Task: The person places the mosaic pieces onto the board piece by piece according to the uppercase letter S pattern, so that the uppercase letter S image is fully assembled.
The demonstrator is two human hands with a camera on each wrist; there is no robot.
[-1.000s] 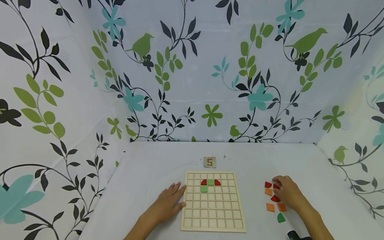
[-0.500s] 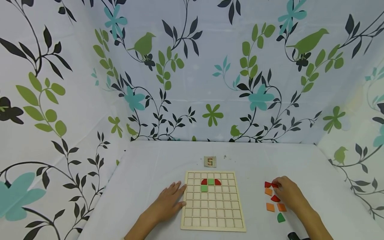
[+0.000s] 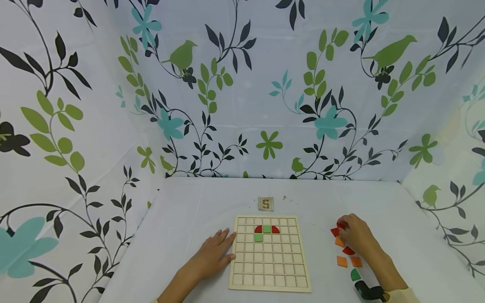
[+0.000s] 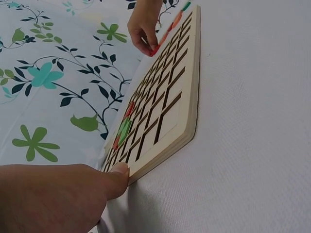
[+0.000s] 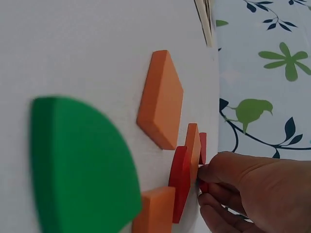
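Note:
My left hand (image 3: 214, 256) rests along the left edge of a pale wooden grid board (image 3: 270, 280), fingers extended; in the left wrist view its thumb (image 4: 120, 170) touches the rim. Near the board's top sit two red quarter-circle tiles (image 3: 258, 229) with a green square tile (image 3: 267, 229) between them. Another green square tile (image 3: 258, 237) lies just below. To the right, my right hand (image 3: 357, 234) pinches a red tile (image 5: 203, 187), mostly covered by the fingers. Beside the fingertips lies a second red tile (image 3: 335, 232).
Orange tiles (image 3: 342, 261), a red quarter-circle tile (image 3: 348, 251) and a green quarter-circle tile (image 3: 355, 275) lie in a loose column right of the board. A small patterned card (image 3: 266, 204) lies behind the board. Leaf-printed cloth (image 3: 227, 126) hangs behind the white table.
My right hand has shifted slightly left and away from me, with the pinched red tile. The neighbouring red tile has slid a little left. My left hand stays put.

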